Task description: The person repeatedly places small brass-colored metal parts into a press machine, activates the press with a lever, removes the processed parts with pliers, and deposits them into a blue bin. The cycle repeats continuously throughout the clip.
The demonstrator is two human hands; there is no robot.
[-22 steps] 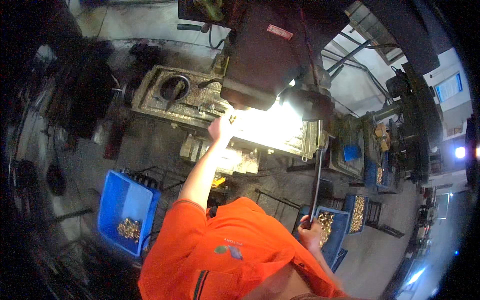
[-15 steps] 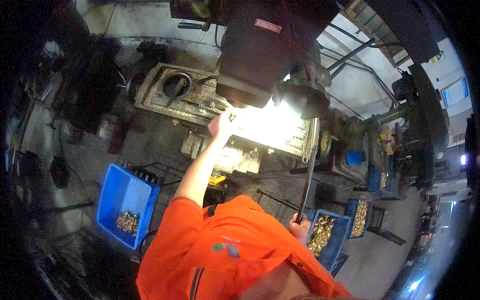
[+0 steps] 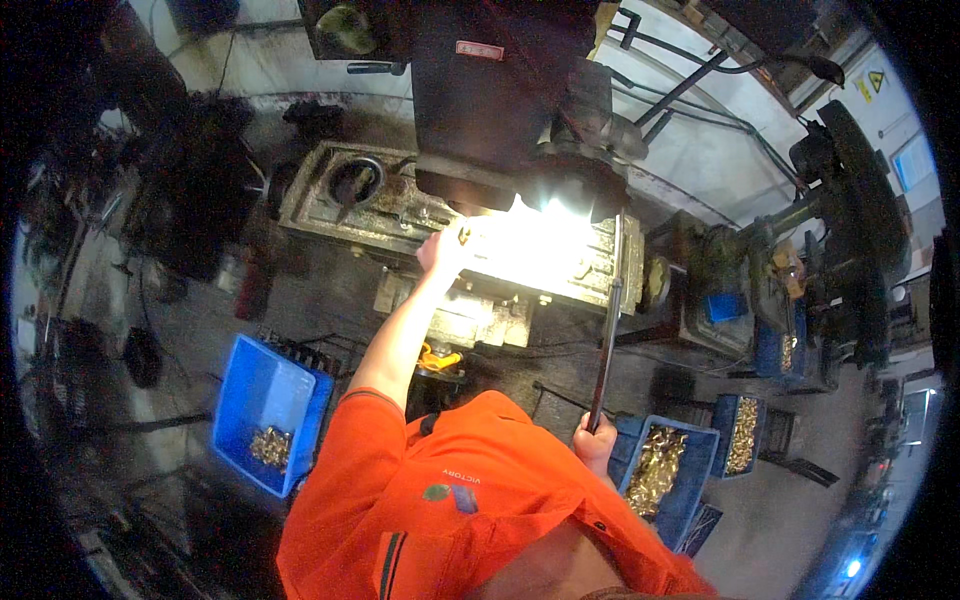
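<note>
My left hand (image 3: 446, 250) reaches up to the machine table (image 3: 318, 215), its fingers closed at the edge of a strong glare. A small brass-coloured part (image 3: 464, 236) shows at those fingers; its shape is washed out by the light. The dark machine head (image 3: 470, 120) hangs just above and beyond this hand. Low on the right, my right hand (image 3: 595, 440) is wrapped round the lower end of a long dark lever (image 3: 609, 350). That lever runs up to the right end of the machine table. Whatever lies under the bright lamp (image 3: 556, 210) is lost in the glare.
On the left stands a blue bin (image 3: 228, 400) with some brass parts (image 3: 271, 447) in it. Beside my right hand is another blue bin (image 3: 704, 455), heaped with brass parts (image 3: 657, 470). A further bin of small parts (image 3: 742, 435) sits beyond. A yellow-orange object (image 3: 440, 358) lies below the table.
The whole view has shifted a little. Both hands keep their places, the left at the machine table and the right round the lever, whose tilt looks nearly the same.
</note>
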